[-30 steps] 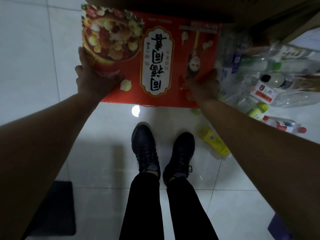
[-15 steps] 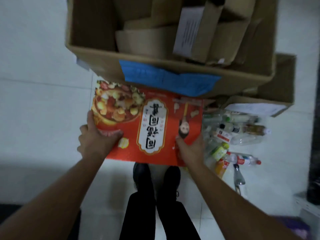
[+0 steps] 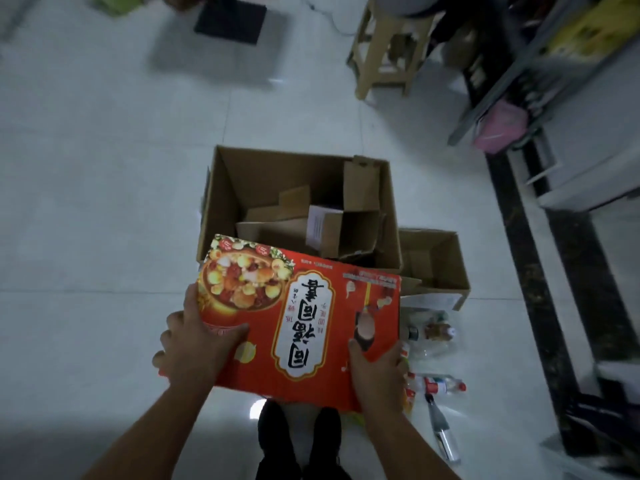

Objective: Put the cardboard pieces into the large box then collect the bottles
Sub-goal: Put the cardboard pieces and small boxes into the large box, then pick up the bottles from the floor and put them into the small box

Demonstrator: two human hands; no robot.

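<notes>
I hold a flat red printed cardboard piece (image 3: pixel 304 320) in both hands, level above my shoes. My left hand (image 3: pixel 194 344) grips its near left corner. My right hand (image 3: pixel 375 370) grips its near right edge. Its far edge overlaps the near rim of the large brown box (image 3: pixel 239 181), which stands open on the floor with several brown cardboard pieces (image 3: pixel 332 220) inside. Several plastic bottles (image 3: pixel 434 384) lie on the floor to the right of the red piece, partly hidden by it.
A smaller open brown box (image 3: pixel 446 268) sits against the large box's right side. A wooden stool (image 3: pixel 388 43) stands at the back right, shelving (image 3: pixel 540 98) runs along the right, and a black mat (image 3: pixel 230 20) lies at the back.
The view has risen and tilted forward, so the whole large box and the room behind it now show. The red cardboard stays in both hands, now over the box's near rim.
</notes>
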